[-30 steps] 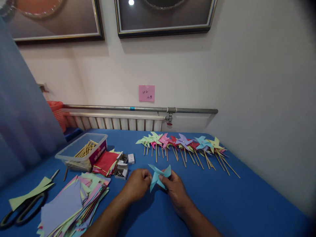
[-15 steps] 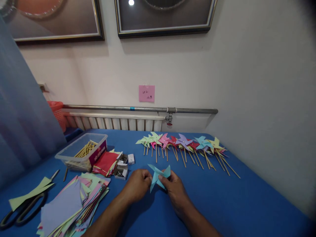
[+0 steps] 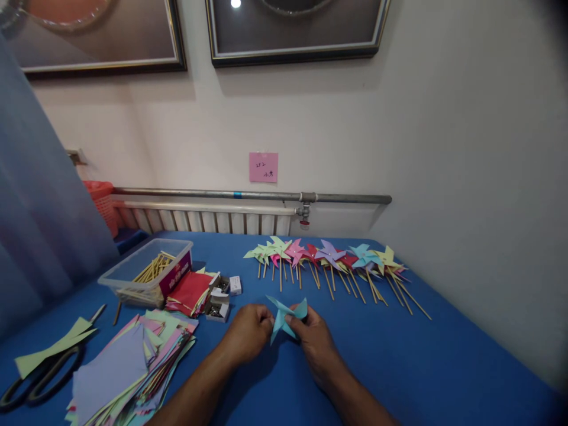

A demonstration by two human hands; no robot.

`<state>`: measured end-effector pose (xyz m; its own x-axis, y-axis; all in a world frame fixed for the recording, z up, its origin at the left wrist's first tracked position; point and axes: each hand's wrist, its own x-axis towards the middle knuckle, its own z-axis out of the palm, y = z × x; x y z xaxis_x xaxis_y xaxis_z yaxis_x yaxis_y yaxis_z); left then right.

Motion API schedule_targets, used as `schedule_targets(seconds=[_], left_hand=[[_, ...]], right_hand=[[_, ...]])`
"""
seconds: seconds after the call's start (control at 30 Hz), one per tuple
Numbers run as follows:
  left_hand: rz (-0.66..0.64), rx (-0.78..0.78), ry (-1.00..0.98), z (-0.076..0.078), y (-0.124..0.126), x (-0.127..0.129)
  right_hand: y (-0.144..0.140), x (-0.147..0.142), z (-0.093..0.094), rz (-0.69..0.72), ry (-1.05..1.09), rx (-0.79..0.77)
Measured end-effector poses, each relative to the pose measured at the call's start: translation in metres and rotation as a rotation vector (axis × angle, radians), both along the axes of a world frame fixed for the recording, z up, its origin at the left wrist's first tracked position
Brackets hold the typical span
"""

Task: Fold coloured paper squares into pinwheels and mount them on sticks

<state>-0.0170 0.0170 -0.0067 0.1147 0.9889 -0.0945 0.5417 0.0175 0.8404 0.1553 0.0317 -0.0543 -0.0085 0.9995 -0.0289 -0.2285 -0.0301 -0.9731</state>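
Both hands meet over the middle of the blue cloth-covered table (image 3: 399, 367), pinching a light blue folded paper pinwheel head (image 3: 284, 315) between them. The left hand (image 3: 246, 336) grips its left side, the right hand (image 3: 310, 338) its centre. A row of finished coloured paper pinwheels on wooden sticks (image 3: 331, 263) lies toward the far edge.

Light-blue paper pinwheel (image 3: 284, 318), blue tablecloth (image 3: 399, 361), red paper stack (image 3: 190, 291), black-handled scissors (image 3: 38, 378).
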Motion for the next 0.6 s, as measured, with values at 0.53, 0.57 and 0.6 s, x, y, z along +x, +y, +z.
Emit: schedule_targets(seconds=[0.53,0.57,0.6], left_hand=[[0.009,-0.022,-0.052,-0.0023,0.0006,0.0010],[0.007,-0.020,-0.052,-0.0028,0.0006,0.0009],[0.006,-0.016,-0.052,-0.0030,0.0004,0.0009]], right_hand=[[0.0033,-0.0007,-0.0077,0.002,0.046,0.003],[0.0036,-0.0007,-0.0082,0.005,0.051,0.000],[0.0038,-0.0006,-0.0084,0.008,0.053,-0.002]])
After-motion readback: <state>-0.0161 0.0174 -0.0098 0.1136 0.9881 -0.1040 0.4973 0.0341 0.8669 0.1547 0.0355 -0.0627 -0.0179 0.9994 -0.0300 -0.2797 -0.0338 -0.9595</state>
